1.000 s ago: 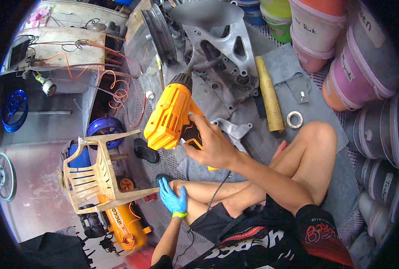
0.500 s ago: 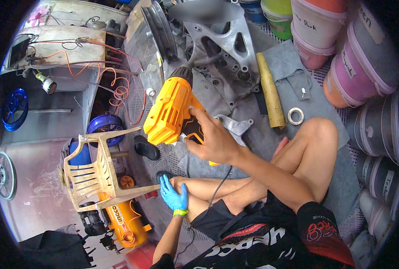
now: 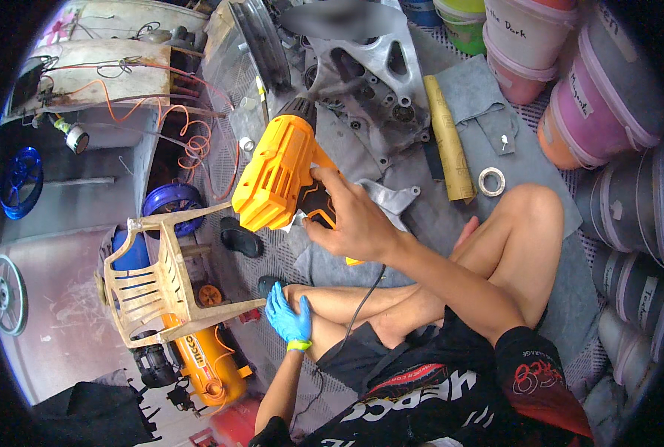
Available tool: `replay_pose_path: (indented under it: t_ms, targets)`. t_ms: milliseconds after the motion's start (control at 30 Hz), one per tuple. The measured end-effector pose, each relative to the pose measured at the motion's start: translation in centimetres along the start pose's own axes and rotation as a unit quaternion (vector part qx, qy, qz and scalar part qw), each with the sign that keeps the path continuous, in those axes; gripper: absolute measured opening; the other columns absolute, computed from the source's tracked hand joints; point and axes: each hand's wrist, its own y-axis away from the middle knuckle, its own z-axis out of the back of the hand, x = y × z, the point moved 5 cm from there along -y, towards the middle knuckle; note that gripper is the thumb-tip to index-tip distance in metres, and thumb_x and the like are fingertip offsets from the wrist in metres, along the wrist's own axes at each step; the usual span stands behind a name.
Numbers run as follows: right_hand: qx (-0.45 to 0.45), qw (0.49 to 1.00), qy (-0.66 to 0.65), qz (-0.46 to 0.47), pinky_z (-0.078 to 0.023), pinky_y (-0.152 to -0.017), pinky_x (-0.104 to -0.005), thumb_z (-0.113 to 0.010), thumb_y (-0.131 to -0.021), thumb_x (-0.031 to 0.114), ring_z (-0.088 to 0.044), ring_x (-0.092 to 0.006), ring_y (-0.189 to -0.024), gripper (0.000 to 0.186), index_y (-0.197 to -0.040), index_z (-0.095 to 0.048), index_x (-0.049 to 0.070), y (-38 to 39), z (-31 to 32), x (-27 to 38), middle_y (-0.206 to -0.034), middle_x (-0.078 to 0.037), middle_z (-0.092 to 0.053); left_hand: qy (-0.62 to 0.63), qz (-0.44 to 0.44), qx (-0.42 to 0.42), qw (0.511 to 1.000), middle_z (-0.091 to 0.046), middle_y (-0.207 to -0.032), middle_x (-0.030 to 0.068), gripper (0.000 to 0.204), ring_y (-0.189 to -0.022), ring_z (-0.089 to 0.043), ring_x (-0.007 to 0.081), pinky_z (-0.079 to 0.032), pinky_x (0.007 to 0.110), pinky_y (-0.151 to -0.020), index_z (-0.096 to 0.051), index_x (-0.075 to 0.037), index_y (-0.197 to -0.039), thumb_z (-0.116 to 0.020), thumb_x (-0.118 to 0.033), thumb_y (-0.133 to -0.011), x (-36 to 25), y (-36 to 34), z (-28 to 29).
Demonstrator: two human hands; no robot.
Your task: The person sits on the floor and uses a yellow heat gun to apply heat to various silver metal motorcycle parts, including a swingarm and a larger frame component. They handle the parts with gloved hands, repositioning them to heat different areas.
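Note:
My right hand [image 3: 358,220], bare, grips the handle of an orange-yellow corded heat gun [image 3: 276,175]. Its black nose points away from me, toward a large grey metal frame part [image 3: 377,97] on the floor. A dark cord runs back from the handle past my crossed legs. In a blue glove, my left hand [image 3: 289,316] lies flat on my leg, fingers stretched out and holding nothing. Beyond the right hand sits a smaller silver bracket [image 3: 388,200]. A grey wheel rim [image 3: 261,52] stands beside the large frame part.
A brown paper roll [image 3: 449,141] and a tape roll [image 3: 491,181] lie on grey cloth to the right. Lidded buckets [image 3: 604,104] line the right side. At left are a cream plastic chair [image 3: 153,279], an orange compressor [image 3: 209,372], a black sandal [image 3: 241,238] and blue wheels [image 3: 172,208].
The whole view has shifted slightly. My right hand and the heat gun appear a little higher in the picture, with the grip unchanged. My left hand stays on my leg.

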Motion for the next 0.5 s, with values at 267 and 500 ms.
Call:
replay_pose_path:
  t_ms: [267,500]
  targets:
    - [0.003,1.000,-0.026,-0.013,-0.055,-0.079,-0.0460,-0.074,-0.078,0.010,-0.068,-0.0424,-0.088,0.060,-0.128,-0.045,-0.008,-0.08,0.27,0.62,-0.100,-0.029,-0.065,-0.001,0.021,0.019,1.000,-0.058,-0.140,0.0128,0.078,-0.134,-0.047,0.0367,-0.026,0.053,-0.118,-0.044,-0.008,-0.151,-0.065,-0.049,-0.088,-0.16,0.09,0.09]
    - [0.000,1.000,-0.005,0.012,-0.057,-0.072,-0.0392,-0.076,-0.078,0.009,-0.071,-0.0311,-0.079,0.067,-0.133,-0.043,-0.010,-0.19,0.22,0.23,-0.102,-0.024,-0.067,0.000,0.021,0.017,1.000,-0.060,-0.138,0.0126,0.077,-0.134,-0.047,0.0364,-0.026,0.053,-0.118,-0.045,-0.009,-0.151,-0.065,-0.049,-0.088,-0.21,0.09,0.11]
